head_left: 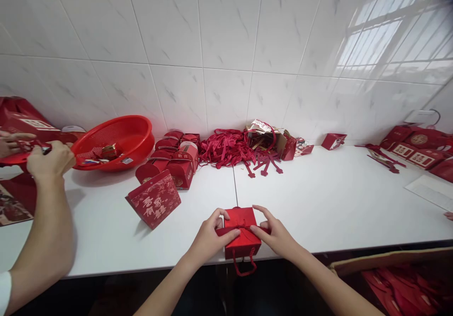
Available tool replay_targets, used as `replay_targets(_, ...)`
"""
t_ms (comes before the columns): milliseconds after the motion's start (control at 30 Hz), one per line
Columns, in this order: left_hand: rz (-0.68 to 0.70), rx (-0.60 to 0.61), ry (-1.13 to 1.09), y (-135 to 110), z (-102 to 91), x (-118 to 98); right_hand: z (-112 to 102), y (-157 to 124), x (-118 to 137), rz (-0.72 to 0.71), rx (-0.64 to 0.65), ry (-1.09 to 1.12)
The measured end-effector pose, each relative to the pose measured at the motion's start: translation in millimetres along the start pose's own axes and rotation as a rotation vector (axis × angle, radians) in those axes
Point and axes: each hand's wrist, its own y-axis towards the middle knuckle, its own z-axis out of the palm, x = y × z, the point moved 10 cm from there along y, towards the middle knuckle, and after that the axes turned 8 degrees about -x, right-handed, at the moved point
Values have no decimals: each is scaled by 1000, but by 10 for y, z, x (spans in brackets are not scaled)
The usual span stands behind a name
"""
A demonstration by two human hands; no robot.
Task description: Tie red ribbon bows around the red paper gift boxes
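Note:
A small red gift box sits at the table's front edge between my hands. Across its top runs a dark red ribbon, gathered into a knot or bow at the middle. My left hand pinches the ribbon on the left side, its thumb near the knot. On the right, my right hand holds the ribbon between thumb and fingers, with the index finger stretched past the box's far corner. A red cord handle hangs off the box's near side, over the table edge.
Left of the box stands a red printed box, with stacked red boxes behind. Against the tiled wall lie a ribbon heap and a red basket. Another person's arm works at far left. A carton stands below right.

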Motion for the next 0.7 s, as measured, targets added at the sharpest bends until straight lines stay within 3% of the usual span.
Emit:
replay_targets(133,3,-56,62,18,-108,97,-115,3,1,11,73,92)
replay_targets(267,-13,-22,17,74,-204,164,-264,-42,219,-171,59,40)
replay_targets(367,-142,157,72,97,-196,296,-249,-117,382,-282,80,-201)
replay_targets(433,-230,346,78,52,-122,354,-244,-145,433,-299,50,-321)
replay_targets(567,-245,692,-21,-133,91,212,-209,-153,387,-280,-56,-515)
replay_targets(633,-210,697,-101,-162,132,88,-197,-141,342,-287,-122,-593)
replay_targets(700,-210,584,-186,-146,116,17,-236,-137,349,-323,-236,-624)
